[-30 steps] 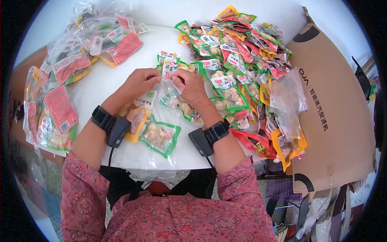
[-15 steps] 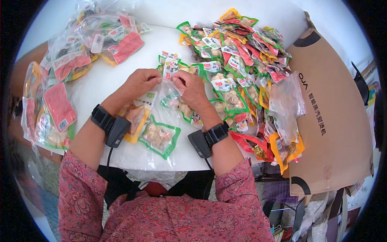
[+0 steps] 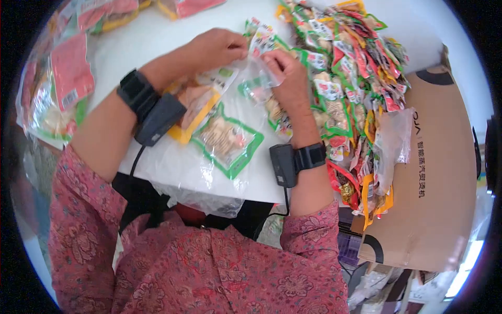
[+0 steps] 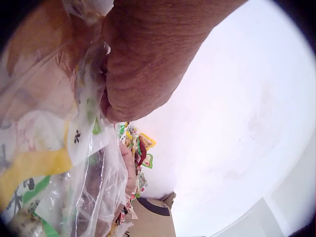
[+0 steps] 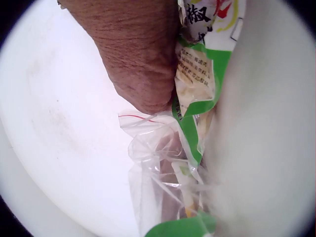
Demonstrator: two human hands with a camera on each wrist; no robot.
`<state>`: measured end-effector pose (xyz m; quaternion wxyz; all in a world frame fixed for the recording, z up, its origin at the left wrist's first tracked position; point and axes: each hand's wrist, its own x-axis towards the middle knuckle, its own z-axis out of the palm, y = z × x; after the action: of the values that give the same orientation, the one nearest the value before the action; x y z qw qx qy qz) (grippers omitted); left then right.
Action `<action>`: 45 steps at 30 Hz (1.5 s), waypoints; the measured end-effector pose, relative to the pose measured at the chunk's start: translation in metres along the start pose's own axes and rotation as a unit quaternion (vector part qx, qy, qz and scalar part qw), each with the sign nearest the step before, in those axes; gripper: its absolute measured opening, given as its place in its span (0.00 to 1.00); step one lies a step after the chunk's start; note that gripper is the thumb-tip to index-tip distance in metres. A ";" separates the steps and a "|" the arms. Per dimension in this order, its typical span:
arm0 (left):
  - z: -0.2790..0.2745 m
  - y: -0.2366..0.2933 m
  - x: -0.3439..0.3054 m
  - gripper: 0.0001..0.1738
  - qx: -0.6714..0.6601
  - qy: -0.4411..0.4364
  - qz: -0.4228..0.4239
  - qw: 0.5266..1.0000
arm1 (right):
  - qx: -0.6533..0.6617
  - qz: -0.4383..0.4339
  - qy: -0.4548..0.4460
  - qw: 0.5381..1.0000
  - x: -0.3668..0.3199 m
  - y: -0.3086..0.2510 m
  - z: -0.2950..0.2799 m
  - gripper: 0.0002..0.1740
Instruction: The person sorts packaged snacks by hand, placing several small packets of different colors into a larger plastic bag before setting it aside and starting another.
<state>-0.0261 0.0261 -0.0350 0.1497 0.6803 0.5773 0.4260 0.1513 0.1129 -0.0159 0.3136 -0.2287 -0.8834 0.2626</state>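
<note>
A clear zip bag point(image 3: 256, 73) lies toward the front of the white table, its mouth up between both hands. My left hand point(image 3: 212, 49) pinches one side of the mouth with curled fingers. On the other side my right hand point(image 3: 290, 81) pinches the edge; a red zip line on the bag point(image 5: 140, 117) shows beside it in the right wrist view. Through the plastic I see a yellow-edged food packet point(image 3: 193, 104) and a green-edged packet point(image 3: 227, 138). More green-edged packets point(image 3: 282, 115) lie right beside the right hand.
A large heap of sealed food packets point(image 3: 345, 68) covers the right of the table. Empty-looking clear bags point(image 3: 392, 141) lie at its edge, by a big cardboard box point(image 3: 434, 178). Filled clear bags, with a red packet point(image 3: 72, 70) in one, lie at the left.
The head view has swung, so the table and packets sit higher and further right in it. Both hands keep their hold on the bag's mouth and appear higher.
</note>
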 end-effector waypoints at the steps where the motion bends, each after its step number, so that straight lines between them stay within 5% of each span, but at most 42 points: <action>1: 0.000 0.000 0.000 0.10 -0.025 -0.010 -0.005 1.000 | -0.010 -0.009 0.007 1.000 0.001 0.001 0.000 0.08; 8: 0.003 -0.009 0.005 0.11 -0.062 -0.028 -0.019 0.997 | -0.001 -0.038 0.014 0.999 0.003 0.003 0.001 0.06; 11: -0.004 -0.002 0.003 0.10 0.030 -0.021 -0.032 0.999 | 0.009 -0.017 0.006 1.000 0.002 0.005 0.001 0.07; 13: 0.006 -0.015 0.005 0.12 -0.116 -0.038 -0.030 0.992 | 0.022 -0.005 0.004 1.000 0.002 0.005 0.002 0.08; 16: 0.001 -0.008 0.006 0.13 0.009 -0.008 -0.014 1.000 | 0.023 0.032 0.002 0.999 0.003 0.003 -0.001 0.08; 22: -0.004 0.001 0.002 0.12 -0.003 0.001 -0.023 1.000 | -0.056 0.031 0.051 0.997 0.008 -0.007 -0.021 0.07; 25: -0.003 0.001 0.001 0.11 -0.023 -0.011 -0.043 0.999 | -0.348 -0.048 0.129 0.927 0.006 -0.024 -0.072 0.09; 29: 0.000 -0.005 0.002 0.11 -0.025 -0.005 -0.032 0.999 | -0.649 -0.084 -0.005 0.756 -0.019 0.013 -0.165 0.11; 31: -0.001 -0.005 0.002 0.11 -0.021 0.003 -0.023 1.000 | -0.664 0.114 -0.099 0.732 -0.031 0.024 -0.188 0.12; 34: -0.004 -0.002 0.001 0.11 -0.017 -0.006 -0.021 1.000 | -0.682 0.150 -0.109 0.707 -0.050 0.041 -0.196 0.12; 38: -0.004 -0.001 0.000 0.11 -0.017 -0.003 -0.028 0.999 | -0.681 0.130 -0.148 0.706 -0.055 0.076 -0.213 0.12; 41: -0.006 0.000 0.001 0.11 0.003 -0.011 -0.026 1.000 | -0.675 0.036 -0.083 0.733 -0.055 0.085 -0.224 0.12; 43: -0.006 -0.001 0.003 0.11 0.021 -0.021 -0.030 0.999 | -0.532 0.137 -0.086 0.831 -0.047 0.078 -0.231 0.16; 45: -0.001 -0.006 0.001 0.11 0.036 0.024 0.017 0.999 | -0.432 0.189 -0.077 0.878 -0.042 0.070 -0.248 0.19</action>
<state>-0.0315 0.0287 -0.0381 0.1040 0.6848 0.5841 0.4231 0.3651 0.2213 0.0883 0.0588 -0.4832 -0.8704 -0.0738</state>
